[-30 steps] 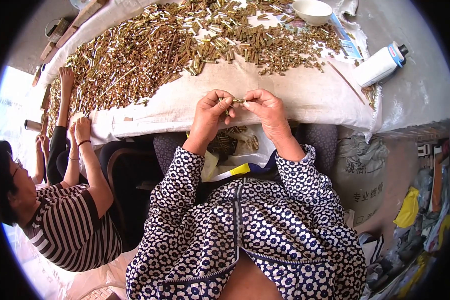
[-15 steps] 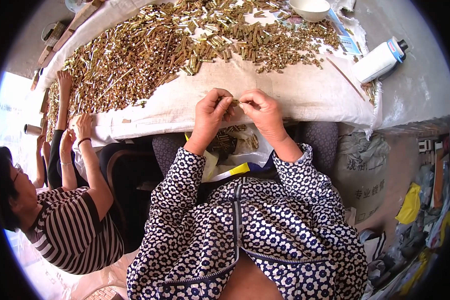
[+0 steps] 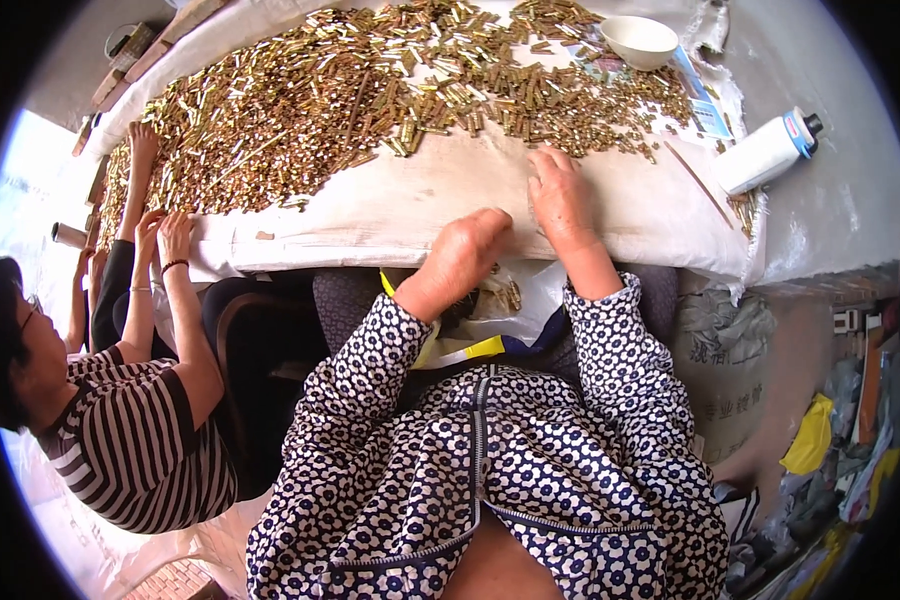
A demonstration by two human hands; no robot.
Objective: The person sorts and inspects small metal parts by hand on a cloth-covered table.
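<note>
A wide heap of small brass-coloured metal pieces (image 3: 270,130) covers the far part of the cloth-topped table; some are short, others long and rod-like. My right hand (image 3: 562,203) reaches over the cloth to the near edge of the heap. Its fingers stretch forward, slightly apart, and no piece shows in them. Lower and nearer to me, my left hand (image 3: 467,255) is closed with curled fingers, a little smeared by motion. Whatever it may hold is hidden. Beneath it on my lap lies an open plastic bag (image 3: 535,290) with more brass-coloured pieces inside.
A white bowl (image 3: 640,42) stands at the back right, and a white bottle (image 3: 765,152) lies on the right. Between them and me rests a thin stick (image 3: 698,185). To the left, a co-worker in a striped shirt (image 3: 135,450) has both hands at the table edge.
My hands were together over the table edge, pinching a small piece between them. Now they are apart: the right has gone forward to the heap, the left lower and nearer.
</note>
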